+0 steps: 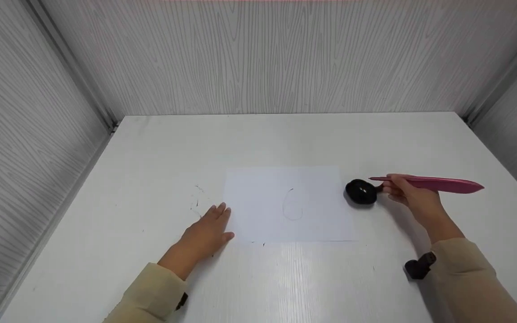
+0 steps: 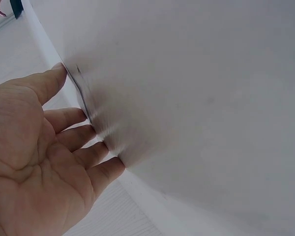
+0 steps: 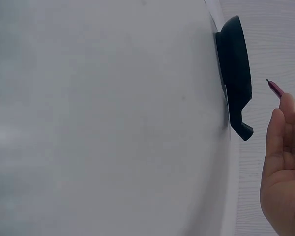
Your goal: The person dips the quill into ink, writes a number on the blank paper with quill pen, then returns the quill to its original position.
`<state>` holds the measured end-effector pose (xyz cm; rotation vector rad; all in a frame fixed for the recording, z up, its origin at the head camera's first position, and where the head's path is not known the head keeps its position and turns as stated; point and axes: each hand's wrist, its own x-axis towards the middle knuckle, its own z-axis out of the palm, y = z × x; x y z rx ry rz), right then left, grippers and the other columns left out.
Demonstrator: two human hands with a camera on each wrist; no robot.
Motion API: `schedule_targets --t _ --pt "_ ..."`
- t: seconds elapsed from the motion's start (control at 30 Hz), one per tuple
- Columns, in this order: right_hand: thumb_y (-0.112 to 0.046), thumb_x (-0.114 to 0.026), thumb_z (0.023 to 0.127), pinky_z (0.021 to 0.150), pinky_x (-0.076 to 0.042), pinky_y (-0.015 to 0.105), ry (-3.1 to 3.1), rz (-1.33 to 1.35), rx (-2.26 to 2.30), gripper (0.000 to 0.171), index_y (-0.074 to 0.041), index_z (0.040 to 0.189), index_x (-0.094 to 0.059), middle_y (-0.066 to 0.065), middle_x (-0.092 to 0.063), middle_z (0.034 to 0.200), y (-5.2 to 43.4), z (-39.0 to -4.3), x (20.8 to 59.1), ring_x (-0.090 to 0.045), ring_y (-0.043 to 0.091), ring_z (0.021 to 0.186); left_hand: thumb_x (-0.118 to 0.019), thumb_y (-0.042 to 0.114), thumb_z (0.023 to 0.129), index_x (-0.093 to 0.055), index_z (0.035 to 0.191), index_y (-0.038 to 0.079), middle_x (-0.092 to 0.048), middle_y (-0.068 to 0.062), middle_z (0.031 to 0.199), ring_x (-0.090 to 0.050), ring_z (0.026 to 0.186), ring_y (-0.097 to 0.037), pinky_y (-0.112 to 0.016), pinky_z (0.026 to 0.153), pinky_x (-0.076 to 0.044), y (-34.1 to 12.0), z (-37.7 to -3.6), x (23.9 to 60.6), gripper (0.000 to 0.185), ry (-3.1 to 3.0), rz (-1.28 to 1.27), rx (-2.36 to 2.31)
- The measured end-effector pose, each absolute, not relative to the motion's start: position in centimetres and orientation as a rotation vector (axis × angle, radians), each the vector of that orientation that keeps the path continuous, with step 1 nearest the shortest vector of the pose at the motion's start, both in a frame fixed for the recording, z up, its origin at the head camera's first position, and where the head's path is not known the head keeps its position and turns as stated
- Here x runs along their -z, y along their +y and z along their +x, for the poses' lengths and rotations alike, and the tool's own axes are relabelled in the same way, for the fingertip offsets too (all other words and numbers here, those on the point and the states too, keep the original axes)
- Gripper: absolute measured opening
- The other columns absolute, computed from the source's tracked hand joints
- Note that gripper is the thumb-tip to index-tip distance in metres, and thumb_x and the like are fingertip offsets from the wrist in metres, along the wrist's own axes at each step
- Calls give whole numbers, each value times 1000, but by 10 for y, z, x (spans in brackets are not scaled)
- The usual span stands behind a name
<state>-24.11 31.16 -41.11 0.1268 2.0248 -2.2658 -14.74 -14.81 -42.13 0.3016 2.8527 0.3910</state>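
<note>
A dark red feather-shaped pen [image 1: 453, 185] is pinched in my right hand [image 1: 415, 197], its thin tip pointing left in the head view. Just left of these fingers sits a round black pen stand [image 1: 361, 192] with a short angled neck. The right wrist view shows the pen's dark tip [image 3: 270, 84] apart from the stand [image 3: 236, 59]. My left hand [image 1: 204, 233] rests palm down with straight fingers, fingertips at the left edge of the white paper [image 1: 254, 197]. In the left wrist view the left hand [image 2: 44, 142] has its thumb and fingers spread along the table edge line.
A thin curved pen line [image 1: 292, 220] marks the middle of the paper. Small dark strokes [image 1: 197, 203] dot the white table [image 1: 285, 139] left of the sheet. Wood-grain panels [image 1: 267, 58] rise behind and at both sides. Black wrist cameras [image 1: 420, 267] sit at the sleeves.
</note>
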Motion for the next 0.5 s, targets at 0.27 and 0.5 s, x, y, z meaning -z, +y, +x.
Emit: schedule_targets --t 0.27,0.5 --pt "-18 -68 89 76 -54 28 2070 64 2266 27 -1 111 -67 6 -73 90 318 -238 410 -70 12 82 -57 29 97 -31 147 -2 -23 -15 155 -17 142 -32 -48 109 -25 -149 -148 423 65 2852 311 -400" --pt "-24 -61 94 76 -54 26 2370 -129 1966 31 -4 119 -62 5 -71 99 326 -239 411 -68 10 88 -57 29 97 -30 147 -2 -22 -15 155 -17 142 -32 -49 109 -25 -149 -148 423 65 2851 311 -399"
